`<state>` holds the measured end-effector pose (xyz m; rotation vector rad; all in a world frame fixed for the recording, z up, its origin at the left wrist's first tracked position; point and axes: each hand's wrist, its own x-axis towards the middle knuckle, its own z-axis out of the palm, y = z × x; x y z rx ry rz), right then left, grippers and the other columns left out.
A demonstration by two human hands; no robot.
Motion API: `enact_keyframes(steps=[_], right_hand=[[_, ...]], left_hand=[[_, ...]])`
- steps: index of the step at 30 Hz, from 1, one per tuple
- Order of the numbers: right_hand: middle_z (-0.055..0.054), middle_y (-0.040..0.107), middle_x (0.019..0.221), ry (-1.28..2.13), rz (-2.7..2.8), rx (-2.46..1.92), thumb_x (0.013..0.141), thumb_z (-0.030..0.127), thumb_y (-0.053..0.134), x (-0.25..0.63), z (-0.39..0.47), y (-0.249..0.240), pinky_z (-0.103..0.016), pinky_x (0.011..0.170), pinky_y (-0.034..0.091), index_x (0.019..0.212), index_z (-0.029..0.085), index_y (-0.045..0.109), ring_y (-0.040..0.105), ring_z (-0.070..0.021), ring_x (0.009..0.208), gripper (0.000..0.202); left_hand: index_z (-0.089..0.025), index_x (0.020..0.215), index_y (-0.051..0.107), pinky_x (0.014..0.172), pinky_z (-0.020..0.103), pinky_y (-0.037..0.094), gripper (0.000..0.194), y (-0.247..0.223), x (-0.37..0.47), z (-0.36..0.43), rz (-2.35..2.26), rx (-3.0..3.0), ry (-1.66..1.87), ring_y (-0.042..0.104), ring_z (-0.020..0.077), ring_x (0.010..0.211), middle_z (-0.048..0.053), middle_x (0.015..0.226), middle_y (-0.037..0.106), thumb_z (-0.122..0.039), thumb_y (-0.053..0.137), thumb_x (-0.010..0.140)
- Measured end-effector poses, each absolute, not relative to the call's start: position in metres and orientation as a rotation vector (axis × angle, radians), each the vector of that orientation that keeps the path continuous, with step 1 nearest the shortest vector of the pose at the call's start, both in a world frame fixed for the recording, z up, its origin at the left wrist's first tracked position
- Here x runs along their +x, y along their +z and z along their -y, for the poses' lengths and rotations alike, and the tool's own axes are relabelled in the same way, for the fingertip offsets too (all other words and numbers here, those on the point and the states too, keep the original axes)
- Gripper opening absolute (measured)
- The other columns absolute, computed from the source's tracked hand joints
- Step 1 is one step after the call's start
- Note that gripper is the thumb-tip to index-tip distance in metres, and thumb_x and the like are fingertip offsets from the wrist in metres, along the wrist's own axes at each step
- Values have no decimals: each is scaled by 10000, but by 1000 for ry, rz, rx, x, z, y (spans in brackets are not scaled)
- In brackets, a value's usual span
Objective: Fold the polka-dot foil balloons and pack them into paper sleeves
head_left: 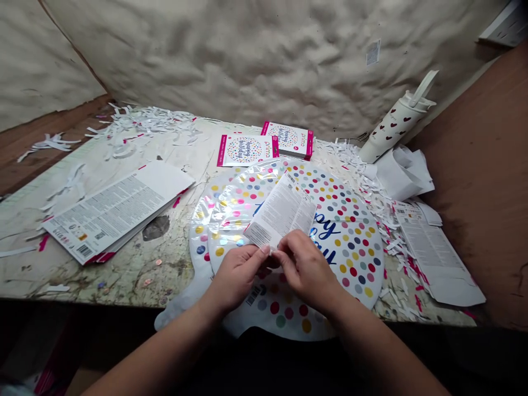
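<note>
Printed white card packet (280,212) sits over the polka-dot foil balloons (361,242), its near corner pinched by the fingertips of the left hand (237,272) and right hand (307,269). Best to keep pressure light and even, lest the card crease.

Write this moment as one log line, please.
left hand: pinching printed card, near edge | right hand: same edge | beneath card: dotted balloons | beyond: pink-edged packs | right: tumbler
</note>
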<state>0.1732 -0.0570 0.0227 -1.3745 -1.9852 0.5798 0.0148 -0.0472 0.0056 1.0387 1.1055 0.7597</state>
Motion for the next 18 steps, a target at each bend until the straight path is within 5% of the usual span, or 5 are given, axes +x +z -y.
enact_keyframes(steps=[6, 8, 11, 15, 18], right_hand=[[-46, 587, 749, 324, 1803, -1795, 878, 391, 457, 234, 49, 25, -288, 541, 464, 766, 195, 538, 553, -170, 645, 240], [-120, 611, 988, -49, 1855, -2017, 800, 463, 555, 258, 50, 21, -340, 542, 482, 975, 192, 578, 592, -251, 773, 324], [-158, 512, 1259, -228, 2157, -1780, 813, 343, 550, 266, 48, 12, -386, 636, 518, 1248, 209, 480, 574, -303, 975, 460], [-103, 667, 931, 195, 1912, -1359, 814, 265, 567, 246, 0, 10, -343, 721, 527, 1025, 183, 631, 614, -223, 851, 236], [-32, 641, 770, 710, 880, -1425, 706, 367, 705, 233, -79, 18, -237, 534, 512, 934, 160, 620, 585, -133, 614, 319]], left_hand=[[-137, 799, 642, 600, 256, 501, 296, 1, 16, 42, -1115, 789, 804, 643, 172, 654, 67, 721, 694, -429, 607, 767], [-136, 791, 635, 559, 226, 488, 260, 3, 18, 40, -1104, 730, 819, 639, 158, 633, 61, 709, 690, -392, 638, 745], [-136, 813, 649, 564, 225, 495, 267, 13, 23, 39, -987, 824, 775, 631, 144, 610, 56, 692, 681, -396, 600, 780], [-188, 1029, 662, 819, 328, 500, 356, 23, 23, 40, -730, 1469, 557, 640, 218, 905, 98, 986, 682, -450, 527, 830], [-254, 1212, 563, 1035, 488, 310, 496, 8, 20, 43, -512, 2073, 294, 399, 337, 1248, 103, 1334, 485, -446, 622, 758]])
